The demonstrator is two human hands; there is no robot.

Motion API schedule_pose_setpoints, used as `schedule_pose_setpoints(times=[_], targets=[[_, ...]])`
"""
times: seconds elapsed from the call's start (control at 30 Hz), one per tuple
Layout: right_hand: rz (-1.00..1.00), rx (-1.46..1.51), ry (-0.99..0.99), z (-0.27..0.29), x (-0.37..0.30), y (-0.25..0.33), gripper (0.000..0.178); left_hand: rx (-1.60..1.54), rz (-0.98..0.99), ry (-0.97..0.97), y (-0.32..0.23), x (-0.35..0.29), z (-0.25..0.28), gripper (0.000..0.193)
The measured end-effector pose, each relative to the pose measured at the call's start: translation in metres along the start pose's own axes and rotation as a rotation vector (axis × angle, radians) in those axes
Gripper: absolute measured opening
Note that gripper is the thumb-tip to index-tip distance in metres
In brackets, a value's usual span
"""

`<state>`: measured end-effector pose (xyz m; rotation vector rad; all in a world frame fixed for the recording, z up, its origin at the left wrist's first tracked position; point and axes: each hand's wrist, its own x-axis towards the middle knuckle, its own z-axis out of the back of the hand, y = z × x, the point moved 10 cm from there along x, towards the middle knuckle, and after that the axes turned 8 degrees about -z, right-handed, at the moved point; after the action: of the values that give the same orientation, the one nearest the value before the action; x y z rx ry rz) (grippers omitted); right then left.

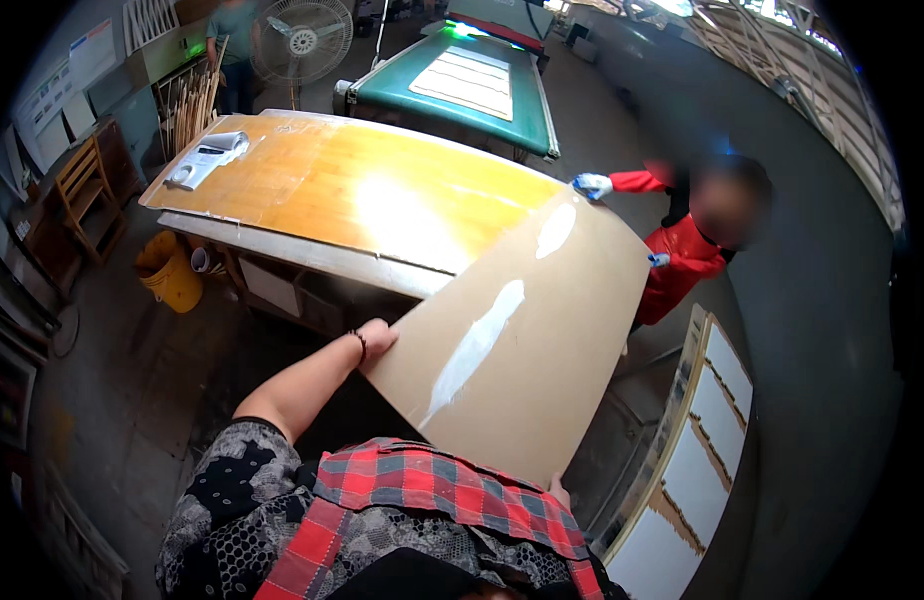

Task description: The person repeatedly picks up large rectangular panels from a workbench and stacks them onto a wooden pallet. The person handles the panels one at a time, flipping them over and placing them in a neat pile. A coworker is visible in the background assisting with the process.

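A large tan board with two white smeared patches spans the space in front of me, tilted across the view. At its left corner my left hand grips the edge, with a dark bracelet on the wrist. My right hand is on the near right edge; only its fingertips show and the rest is hidden beneath the board. A co-worker in red sleeves holds the far end with gloved hands, one at the far corner and one on the right edge. The board's far left edge overlaps the orange table.
The glossy orange-topped table bears papers and a roll. Behind it stands a green conveyor machine with a white panel. To the right is a stack of white-and-brown panels. A yellow bucket and a fan stand left.
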<state>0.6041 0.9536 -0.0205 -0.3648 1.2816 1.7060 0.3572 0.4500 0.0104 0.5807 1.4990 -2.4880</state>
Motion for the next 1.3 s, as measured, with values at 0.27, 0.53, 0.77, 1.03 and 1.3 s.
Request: schedule_pose_setpoints(times=[0.27,0.53,0.77,1.03,1.3], targets=[[-0.051,0.223,-0.068,-0.043,0.067,0.087,0.06,0.304,-0.094,0.032,-0.019,0.098,0.029,0.049],[-0.063,0.33,-0.313,-0.053,0.118,0.047,0.056,0.201,-0.237,0.068,-0.004,0.146,0.037,0.043],[-0.092,0.145,-0.561,-0.048,0.088,0.028,0.051,0.058,-0.146,0.134,0.021,0.143,0.04,0.039],[-0.053,0.06,-0.54,-0.095,0.077,0.083,0.051,-0.145,-0.177,0.129,0.023,0.14,0.098,0.033],[-0.056,0.081,-0.51,-0.076,0.103,0.16,0.059,0.099,-0.286,0.037,-0.09,0.173,0.113,0.033]])
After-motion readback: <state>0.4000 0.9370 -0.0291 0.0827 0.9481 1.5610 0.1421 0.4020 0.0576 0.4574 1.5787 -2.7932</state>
